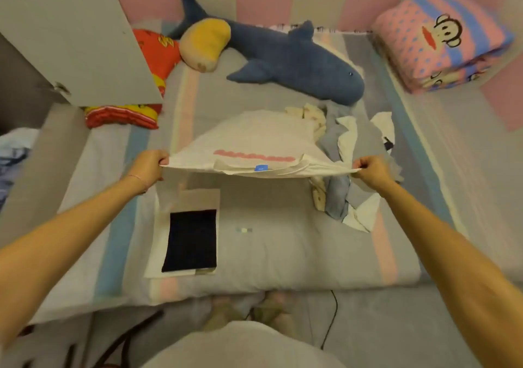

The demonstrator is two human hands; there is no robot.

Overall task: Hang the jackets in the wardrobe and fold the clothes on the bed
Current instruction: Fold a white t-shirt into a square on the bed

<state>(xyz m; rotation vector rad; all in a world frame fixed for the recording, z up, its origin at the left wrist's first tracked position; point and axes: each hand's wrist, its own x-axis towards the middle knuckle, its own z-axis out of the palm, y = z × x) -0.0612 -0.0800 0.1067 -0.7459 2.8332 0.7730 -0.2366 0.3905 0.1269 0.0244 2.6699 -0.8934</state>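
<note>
Pinching 1 white cotton tee w/ pink print [249, 144] by both shoulder corners: left hand [150, 166] + right hand [370, 169], both clamped on fabric, stretching it flat above striped grey bed sheet [268, 251]. 1 folded stack [192, 240], navy on white, near front edge. 1 rumpled unfolded clothes pile [339, 195] just right of tee, piece count unclear. Bare sheet btwn stack and pile. 1 grey wardrobe door [70, 33] hiding part of red printed cushion [158, 56].

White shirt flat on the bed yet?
No: left hand and right hand pinch the white shirt, its near edge lifted above the bed.
</note>
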